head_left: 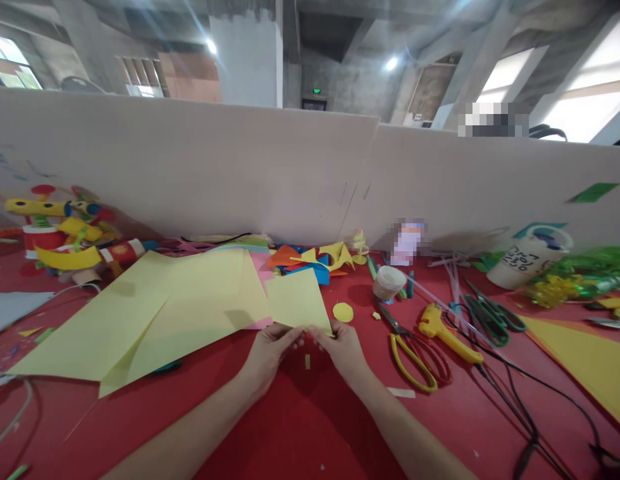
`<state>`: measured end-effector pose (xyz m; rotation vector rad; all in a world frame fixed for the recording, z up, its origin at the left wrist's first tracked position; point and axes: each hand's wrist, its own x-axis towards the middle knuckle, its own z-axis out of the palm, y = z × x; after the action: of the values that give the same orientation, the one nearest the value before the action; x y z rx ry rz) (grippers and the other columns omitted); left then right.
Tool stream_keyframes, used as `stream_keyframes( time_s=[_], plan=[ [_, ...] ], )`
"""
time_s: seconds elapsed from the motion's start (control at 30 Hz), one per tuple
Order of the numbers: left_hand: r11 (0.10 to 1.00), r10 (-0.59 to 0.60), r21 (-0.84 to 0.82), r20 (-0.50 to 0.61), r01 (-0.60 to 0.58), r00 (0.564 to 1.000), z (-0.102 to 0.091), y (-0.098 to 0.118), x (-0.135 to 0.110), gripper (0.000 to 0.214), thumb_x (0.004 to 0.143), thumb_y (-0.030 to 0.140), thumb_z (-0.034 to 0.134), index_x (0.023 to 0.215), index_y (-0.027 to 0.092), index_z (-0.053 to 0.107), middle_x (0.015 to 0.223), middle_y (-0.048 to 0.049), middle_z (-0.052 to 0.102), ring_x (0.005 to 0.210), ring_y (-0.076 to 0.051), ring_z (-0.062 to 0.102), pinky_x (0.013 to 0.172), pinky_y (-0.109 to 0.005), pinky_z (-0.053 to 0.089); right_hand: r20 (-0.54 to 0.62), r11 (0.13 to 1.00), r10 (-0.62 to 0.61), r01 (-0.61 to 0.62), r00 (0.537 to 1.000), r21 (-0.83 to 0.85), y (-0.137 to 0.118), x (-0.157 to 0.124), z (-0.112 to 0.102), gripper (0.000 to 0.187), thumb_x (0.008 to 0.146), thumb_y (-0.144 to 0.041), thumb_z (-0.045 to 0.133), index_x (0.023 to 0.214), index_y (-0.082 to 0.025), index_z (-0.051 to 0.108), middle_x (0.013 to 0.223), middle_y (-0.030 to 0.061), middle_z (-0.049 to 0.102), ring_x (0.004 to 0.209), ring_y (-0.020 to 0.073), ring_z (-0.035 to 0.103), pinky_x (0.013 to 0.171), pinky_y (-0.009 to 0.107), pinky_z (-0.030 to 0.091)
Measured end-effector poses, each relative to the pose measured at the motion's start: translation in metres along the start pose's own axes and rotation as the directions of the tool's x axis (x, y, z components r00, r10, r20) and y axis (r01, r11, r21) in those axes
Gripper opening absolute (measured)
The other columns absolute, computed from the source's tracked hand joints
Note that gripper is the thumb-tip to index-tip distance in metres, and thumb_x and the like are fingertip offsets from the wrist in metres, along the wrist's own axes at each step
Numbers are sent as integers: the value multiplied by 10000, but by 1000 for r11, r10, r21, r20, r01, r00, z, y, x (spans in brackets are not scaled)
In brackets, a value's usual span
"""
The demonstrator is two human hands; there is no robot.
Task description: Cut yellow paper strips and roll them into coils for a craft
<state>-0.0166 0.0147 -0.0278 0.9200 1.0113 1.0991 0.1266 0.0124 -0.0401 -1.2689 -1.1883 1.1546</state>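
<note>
Between my two hands is a pale yellow sheet of paper (296, 298), roughly square, held up by its near edge. My left hand (270, 350) pinches that edge near its left part, thumb on top. Close beside it, my right hand (343, 347) pinches the same edge towards the right corner. The fingers under the sheet are partly hidden. A small yellow paper strip (307, 362) lies on the red table just below the hands. Beyond my right hand is a yellow paper circle (343, 311).
Large yellow sheets (190, 300) cover the left. To the right lie scissors (415, 350), a yellow glue gun (450, 333) with its cord, a white cup (389, 283) and green-handled scissors (490, 317). Paper models (65, 233) stand far left. A white partition (240, 173) closes the back.
</note>
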Motion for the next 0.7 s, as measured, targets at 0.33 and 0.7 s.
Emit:
stream_keyframes(
  time_s=[0.33,0.7],
  plan=[
    [985,114,134,-25,-109,993,-2,0,-1,211,652,348,679,591,147,663,523,8,575,516,-103,475,525,-205,378,74,1000,-27,26,997,12,-2,-6,7,344,631,-482,625,668,-143,580,542,-2,570,495,125,485,463,225,381],
    [994,110,5,-35,-110,993,-4,-1,4,183,646,323,691,621,143,676,537,18,574,524,-86,471,536,-188,373,67,1000,10,-12,998,23,-4,-7,7,354,634,-493,625,569,-152,554,462,-12,530,412,102,461,420,211,377]
  ],
)
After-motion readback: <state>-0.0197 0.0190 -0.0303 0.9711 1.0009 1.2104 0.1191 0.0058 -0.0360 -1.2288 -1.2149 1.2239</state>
